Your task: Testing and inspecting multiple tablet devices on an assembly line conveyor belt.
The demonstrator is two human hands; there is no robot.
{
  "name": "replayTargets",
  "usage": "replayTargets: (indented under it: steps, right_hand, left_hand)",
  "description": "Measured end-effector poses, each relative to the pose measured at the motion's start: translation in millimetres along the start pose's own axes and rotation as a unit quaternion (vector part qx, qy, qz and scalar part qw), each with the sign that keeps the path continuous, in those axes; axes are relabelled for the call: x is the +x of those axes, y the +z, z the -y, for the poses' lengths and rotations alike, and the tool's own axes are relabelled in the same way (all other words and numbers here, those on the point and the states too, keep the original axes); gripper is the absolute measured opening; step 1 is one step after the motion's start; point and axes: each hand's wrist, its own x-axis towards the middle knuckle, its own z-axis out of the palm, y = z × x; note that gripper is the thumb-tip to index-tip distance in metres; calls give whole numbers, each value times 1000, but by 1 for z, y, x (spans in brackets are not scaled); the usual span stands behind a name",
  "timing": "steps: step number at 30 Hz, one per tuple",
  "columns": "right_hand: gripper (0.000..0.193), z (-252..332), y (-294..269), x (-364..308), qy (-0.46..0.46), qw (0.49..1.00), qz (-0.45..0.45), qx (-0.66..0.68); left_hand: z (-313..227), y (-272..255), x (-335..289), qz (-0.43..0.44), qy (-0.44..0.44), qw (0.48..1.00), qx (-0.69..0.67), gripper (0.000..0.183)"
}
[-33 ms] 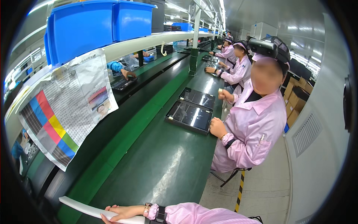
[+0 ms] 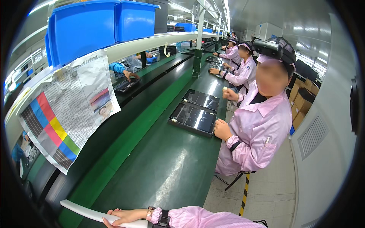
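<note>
My right hand [image 2: 123, 216] is at the lower edge, its arm in a pink striped sleeve with a black band at the wrist. Its fingers and thumb are closed around a long white strip [image 2: 81, 209], smooth and slightly curved, by the near end of the green bench [image 2: 148, 163]. The strip's material cannot be made out, and its near end runs toward the bottom of the picture. My left hand is out of view.
Further along the bench lies an open dark device [image 2: 193, 117], beside a seated co-worker [image 2: 254, 125] in pink. A printed sheet [image 2: 72, 110] hangs from the shelf at left, under blue bins [image 2: 83, 32]. A green-based post [image 2: 197, 62] stands beyond.
The co-worker's raised hand, holding something small and pale, has moved up slightly. My right hand and the white strip have stayed put.
</note>
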Motion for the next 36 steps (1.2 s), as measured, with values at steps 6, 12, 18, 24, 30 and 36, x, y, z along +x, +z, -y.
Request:
replayTargets:
  steps: [6, 12, 18, 24, 30, 36]
  right_hand:
    - [49, -1, -2, 1, -8, 999, -26, -26]
    - [50, -1, -3, 2, -1, 999, -24, -25]
    - [54, -9, -5, 2, 9, 996, -36, -87]
    - [63, -8, -2, 1, 5, 996, -45, -71]
    - [68, -2, -1, -2, 29, 996, -44, -74]
    - [69, 2, 0, -3, 31, 995, -50, -77]
  left_hand:
    - [-1, 7, 1, -17, -2, 1000, 3, 63]
    - [-5, 14, 1, -22, 4, 1000, 20, 63]
    - [-7, 15, 1, -22, -3, 1000, 13, 62]
    - [-7, 15, 1, -24, -5, 999, 31, 64]
    - [-6, 15, 1, -20, -7, 999, 28, 64]
    - [-4, 14, 1, -20, -8, 999, 29, 64]
